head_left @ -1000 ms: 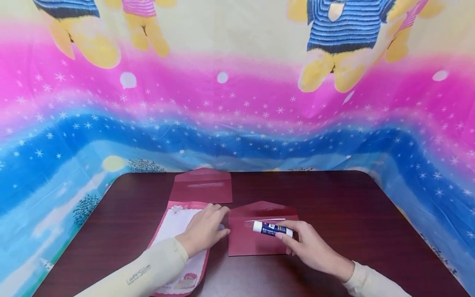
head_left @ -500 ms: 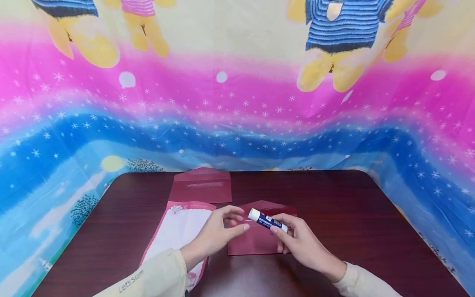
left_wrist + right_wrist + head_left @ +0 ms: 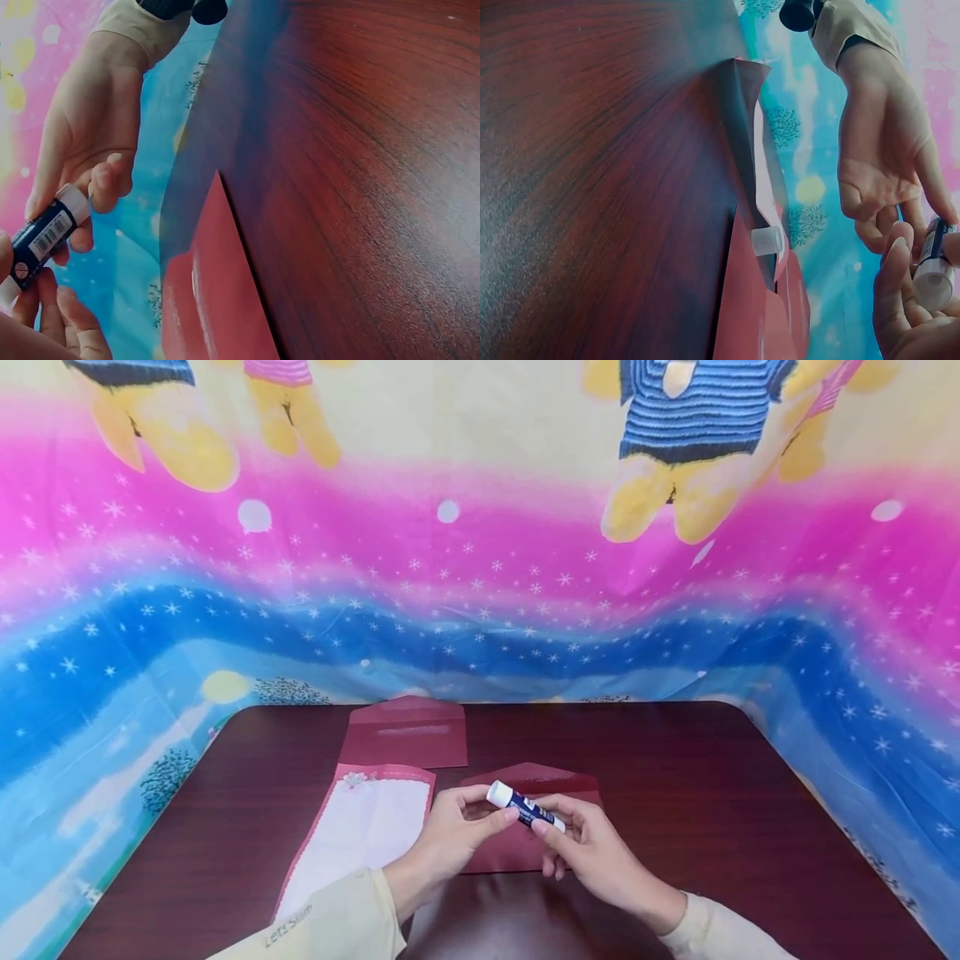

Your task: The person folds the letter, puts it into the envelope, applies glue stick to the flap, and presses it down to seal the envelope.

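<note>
Over the near red envelope [image 3: 498, 857], a glue stick [image 3: 534, 814] with a dark blue label and white ends is held in the air, tilted. My right hand [image 3: 611, 852] pinches its lower right end. At the upper left end, the thumb and fingers of my left hand [image 3: 442, 839] grip it too. The envelope lies with its flap spread toward the back, and shiny streaks show on it in the left wrist view. A small white cap-like cylinder [image 3: 767, 241] appears by the paper in the right wrist view; the left hand hides that spot from the head view.
Pink-bordered letter paper [image 3: 367, 818] lies left of the near envelope, partly under the left forearm. A second red envelope [image 3: 405, 739] with its flap up sits at the back of the dark wooden table [image 3: 675, 768]. A printed curtain [image 3: 480, 568] hangs behind.
My left hand has lifted from the paper's right edge and come right to take the glue stick's upper left end. The right hand has brought the stick left and tilted it.
</note>
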The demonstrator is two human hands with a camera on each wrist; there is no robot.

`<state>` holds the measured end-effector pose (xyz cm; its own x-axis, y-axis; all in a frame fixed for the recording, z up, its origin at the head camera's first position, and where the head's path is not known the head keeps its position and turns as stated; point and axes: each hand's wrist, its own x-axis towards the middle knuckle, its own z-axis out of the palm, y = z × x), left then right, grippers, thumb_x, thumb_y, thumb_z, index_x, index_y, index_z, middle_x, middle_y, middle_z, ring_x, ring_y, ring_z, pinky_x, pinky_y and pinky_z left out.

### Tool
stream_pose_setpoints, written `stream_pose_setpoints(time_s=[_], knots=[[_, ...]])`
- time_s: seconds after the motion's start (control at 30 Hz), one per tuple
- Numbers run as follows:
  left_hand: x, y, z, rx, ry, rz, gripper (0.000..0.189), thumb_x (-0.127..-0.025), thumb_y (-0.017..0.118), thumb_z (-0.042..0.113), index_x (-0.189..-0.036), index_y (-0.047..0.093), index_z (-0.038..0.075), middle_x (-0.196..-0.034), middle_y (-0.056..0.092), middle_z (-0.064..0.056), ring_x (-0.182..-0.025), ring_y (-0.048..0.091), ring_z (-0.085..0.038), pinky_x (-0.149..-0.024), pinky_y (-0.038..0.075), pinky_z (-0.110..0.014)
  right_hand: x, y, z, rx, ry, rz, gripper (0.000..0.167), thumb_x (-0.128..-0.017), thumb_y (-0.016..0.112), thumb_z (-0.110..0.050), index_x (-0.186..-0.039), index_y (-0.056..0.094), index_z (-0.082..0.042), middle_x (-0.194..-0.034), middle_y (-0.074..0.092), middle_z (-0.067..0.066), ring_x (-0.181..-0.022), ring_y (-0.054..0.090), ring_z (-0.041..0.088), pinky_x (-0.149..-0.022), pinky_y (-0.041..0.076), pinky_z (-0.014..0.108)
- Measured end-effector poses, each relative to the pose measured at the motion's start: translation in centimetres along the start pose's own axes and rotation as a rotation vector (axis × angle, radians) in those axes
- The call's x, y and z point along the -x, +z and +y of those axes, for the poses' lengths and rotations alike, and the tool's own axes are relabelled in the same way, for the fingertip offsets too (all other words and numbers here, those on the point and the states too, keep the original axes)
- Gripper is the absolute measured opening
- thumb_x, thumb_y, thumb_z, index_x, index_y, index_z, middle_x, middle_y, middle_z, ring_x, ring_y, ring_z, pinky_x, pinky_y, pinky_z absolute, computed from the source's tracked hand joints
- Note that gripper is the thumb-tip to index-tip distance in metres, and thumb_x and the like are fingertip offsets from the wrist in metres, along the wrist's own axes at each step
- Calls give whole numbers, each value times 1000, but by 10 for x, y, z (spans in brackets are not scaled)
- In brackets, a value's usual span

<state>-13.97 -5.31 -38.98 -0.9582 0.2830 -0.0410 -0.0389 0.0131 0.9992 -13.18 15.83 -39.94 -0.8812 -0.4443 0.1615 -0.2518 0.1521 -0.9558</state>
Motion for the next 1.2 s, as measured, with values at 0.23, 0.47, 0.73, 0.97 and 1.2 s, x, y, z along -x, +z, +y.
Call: stream_pose_setpoints(time_s=[0.23, 0.47, 0.73, 0.97, 1.2], knots=[[0, -3, 3, 18, -5, 99, 41, -90, 78, 23, -124, 70, 1, -105, 77, -12, -99, 73, -15, -93, 58, -32, 5, -4, 1, -3, 79, 138, 37, -92, 71, -8, -124, 54, 0, -114, 64, 15, -64, 65, 9, -55, 58, 34], [1, -3, 5, 18, -23, 116, 42, -90, 78, 25, -124, 70, 3, -107, 77, -12, -96, 72, -12, -91, 58, -30, 6, -7, 2, -41, 89, 106, 30, -97, 66, -10, -119, 55, 7, -97, 68, 1, -63, 64, 9, -58, 58, 30], [2, -3, 2, -7, 6, 127, 39, -90, 78, 22, -121, 71, 0, -109, 76, -14, -100, 74, -19, -91, 59, -32, 9, -3, 5, -110, 89, 9, 39, -110, 42, -19, -120, 53, 17, -80, 67, -3, -62, 63, 5, -55, 54, 23], [3, -2, 4, -1, 32, 127, 38, -89, 78, 21, -119, 72, -1, -108, 76, -14, -99, 75, -19, -90, 60, -31, 8, -3, 7, -124, 53, 21, 31, -103, 56, -10, -124, 49, 11, -90, 70, -8, -60, 63, 5, -54, 55, 24], [4, -1, 7, -7, 53, 131, 35, -89, 78, 19, -116, 72, -2, -106, 76, -15, -97, 74, -17, -88, 59, -27, 8, -1, 5, -165, 30, -9, 40, -111, 37, -18, -123, 49, 18, -86, 69, -7, -61, 63, 5, -54, 55, 23]])
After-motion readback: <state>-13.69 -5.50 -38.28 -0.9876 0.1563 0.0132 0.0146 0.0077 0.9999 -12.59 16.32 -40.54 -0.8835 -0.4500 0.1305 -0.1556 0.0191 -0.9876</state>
